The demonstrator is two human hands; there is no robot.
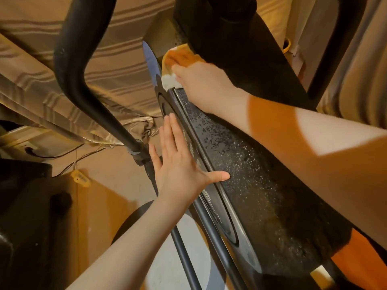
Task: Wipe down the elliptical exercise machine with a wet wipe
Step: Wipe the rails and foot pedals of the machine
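The elliptical's black housing (251,174) runs diagonally through the head view, its top surface speckled with dust and droplets. A wet wipe (178,59), white with an orange cast from the light, lies on the upper end of the housing. My right hand (201,82) presses down on the wipe with fingers extended over it. My left hand (180,164) lies flat with straight fingers against the housing's side panel, thumb over the top edge. A curved black handlebar (71,65) of the machine rises at the left.
Striped tan curtain fabric (117,59) hangs behind the machine at left. Cables and a yellow tag (80,178) lie on the floor at lower left. A dark object (25,216) fills the lower left corner. Another black upright bar (335,49) stands at right.
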